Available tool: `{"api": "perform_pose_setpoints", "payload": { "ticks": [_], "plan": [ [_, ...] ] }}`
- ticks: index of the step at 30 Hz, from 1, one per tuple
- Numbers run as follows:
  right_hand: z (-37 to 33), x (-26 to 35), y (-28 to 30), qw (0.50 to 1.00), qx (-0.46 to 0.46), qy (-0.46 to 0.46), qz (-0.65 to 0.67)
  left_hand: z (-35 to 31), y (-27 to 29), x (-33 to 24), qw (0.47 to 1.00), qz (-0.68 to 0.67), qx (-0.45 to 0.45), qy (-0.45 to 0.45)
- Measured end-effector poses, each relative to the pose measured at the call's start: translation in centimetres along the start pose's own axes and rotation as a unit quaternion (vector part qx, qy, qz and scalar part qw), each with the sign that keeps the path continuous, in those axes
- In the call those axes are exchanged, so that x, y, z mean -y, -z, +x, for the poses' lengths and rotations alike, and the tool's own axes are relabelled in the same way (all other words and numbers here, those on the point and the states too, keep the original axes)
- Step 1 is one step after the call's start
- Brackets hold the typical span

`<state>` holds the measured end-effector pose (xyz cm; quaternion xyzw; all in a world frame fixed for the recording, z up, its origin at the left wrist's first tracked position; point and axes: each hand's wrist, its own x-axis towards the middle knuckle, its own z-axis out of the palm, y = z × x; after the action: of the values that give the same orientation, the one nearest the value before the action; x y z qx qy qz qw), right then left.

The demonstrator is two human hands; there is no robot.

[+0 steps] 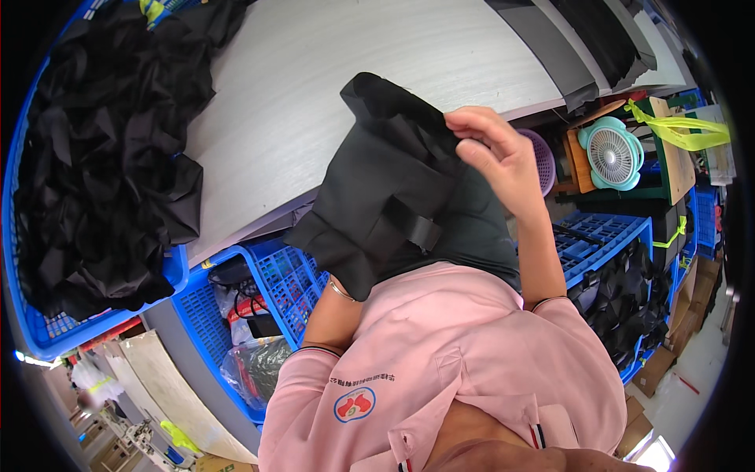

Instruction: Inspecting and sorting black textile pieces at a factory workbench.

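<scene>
A black fabric bag (pixel 377 169) hangs in front of my body, over my lap and the near edge of the table. It looks soft and pouch-like, with a short flat strap tab on its front. The fingertips and thumb of my right hand (pixel 494 149) close on its upper right edge. My left forearm, with a silvery bangle (pixel 343 292) on the wrist, runs up under the bag. The cloth covers my left hand, so its fingers are hidden.
A grey-white table (pixel 291 86) lies ahead. At left, a blue basket (pixel 179 271) holds heaped black cloth (pixel 110 157). Black strips (pixel 543 47) lie at the far right. Beside me stand blue crates (pixel 208 315), a turquoise fan (pixel 612 155) and a purple basket (pixel 543 161).
</scene>
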<state>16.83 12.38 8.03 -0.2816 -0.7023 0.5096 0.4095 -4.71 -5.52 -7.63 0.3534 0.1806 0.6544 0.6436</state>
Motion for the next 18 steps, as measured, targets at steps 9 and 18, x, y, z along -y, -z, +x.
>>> {"api": "perform_pose_setpoints", "payload": {
  "ticks": [9, 18],
  "plan": [
    [-1.1, -0.2, -3.2, 0.929, -0.016, 0.084, -0.360, 2.9, -0.8, 1.8, 0.999, 0.031, 0.007, 0.026],
    [-0.5, -0.7, -1.2, 0.994, -0.071, 0.008, -0.084, 2.4, 2.1, -3.3, 0.997, 0.077, 0.000, 0.023]
  ]
}}
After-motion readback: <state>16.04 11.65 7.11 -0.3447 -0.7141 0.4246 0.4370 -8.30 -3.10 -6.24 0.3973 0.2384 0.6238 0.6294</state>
